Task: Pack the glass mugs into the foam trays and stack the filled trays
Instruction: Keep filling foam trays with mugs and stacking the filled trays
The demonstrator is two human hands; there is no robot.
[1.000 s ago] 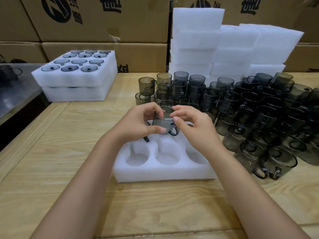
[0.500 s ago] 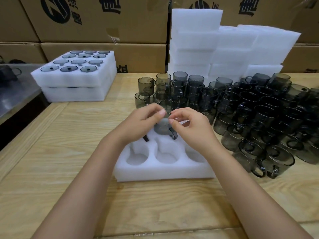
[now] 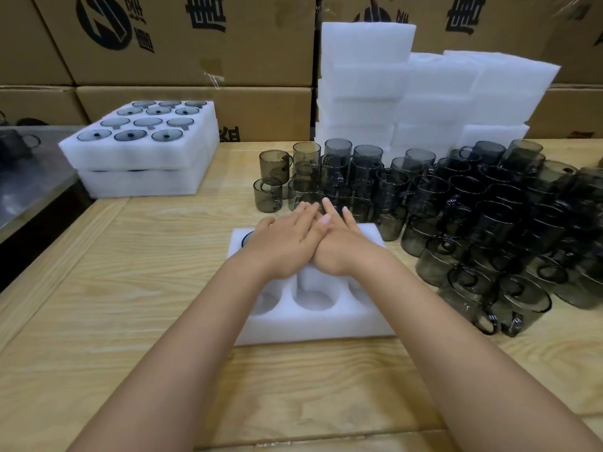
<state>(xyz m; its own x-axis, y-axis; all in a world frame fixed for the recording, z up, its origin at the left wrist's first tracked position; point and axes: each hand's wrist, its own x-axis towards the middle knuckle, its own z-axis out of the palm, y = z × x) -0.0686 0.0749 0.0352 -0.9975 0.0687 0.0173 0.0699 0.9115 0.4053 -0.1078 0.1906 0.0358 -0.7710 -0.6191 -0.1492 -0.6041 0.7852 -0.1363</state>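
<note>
A white foam tray (image 3: 313, 321) lies on the wooden table in front of me, its near row of round pockets bare. My left hand (image 3: 287, 243) and my right hand (image 3: 339, 246) lie flat with straight fingers, overlapped, pressing down on the tray's far middle. The mug beneath them is hidden. A dark mug rim (image 3: 245, 238) shows in the far-left pocket, just left of my left hand. A crowd of smoky grey glass mugs (image 3: 473, 216) stands to the right and behind the tray.
Two filled foam trays (image 3: 143, 158) sit stacked at the far left. Piles of foam trays (image 3: 424, 93) rise at the back, before cardboard boxes (image 3: 195, 37). A metal surface (image 3: 29, 184) adjoins the table's left edge.
Both hands held a mug above the tray's far row, lowered it into a pocket, then let go. Now they lie flat over it, pressing down.
</note>
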